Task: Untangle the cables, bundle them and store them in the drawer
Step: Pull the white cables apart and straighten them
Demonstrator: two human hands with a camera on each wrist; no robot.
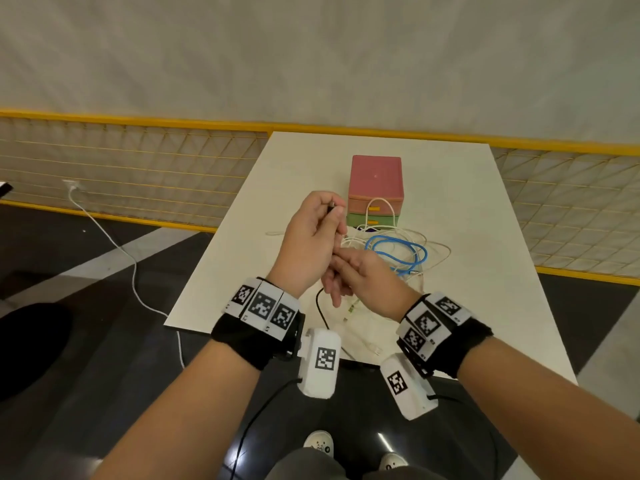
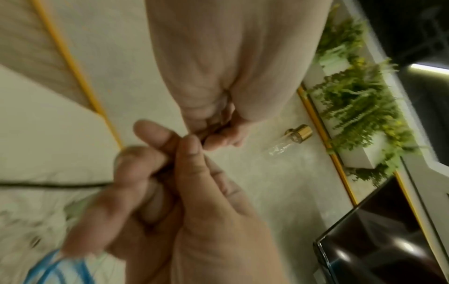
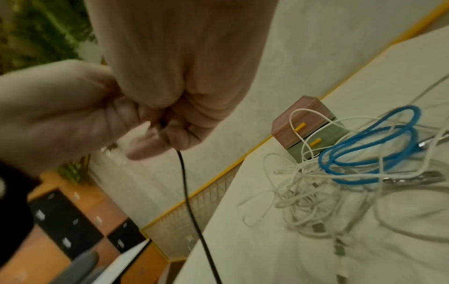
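Note:
My left hand (image 1: 333, 212) is raised over the white table and pinches the plug end of a thin black cable (image 1: 319, 306). Just below it, my right hand (image 1: 341, 271) curls round the same black cable (image 3: 187, 192), which hangs down from the fist towards the table's near edge. Behind the hands lies a tangle of white cables (image 1: 436, 251) with a looped blue cable (image 1: 398, 242) on top. The small drawer unit (image 1: 375, 181), pink above and green below with yellow handles, stands shut behind the tangle, and one white loop leans against its front.
The table (image 1: 485, 220) has bare surface to the right and left of the tangle. A yellow mesh fence (image 1: 121, 168) runs behind it. A white cord (image 1: 114, 244) trails across the floor at the left. My shoes show under the table's near edge.

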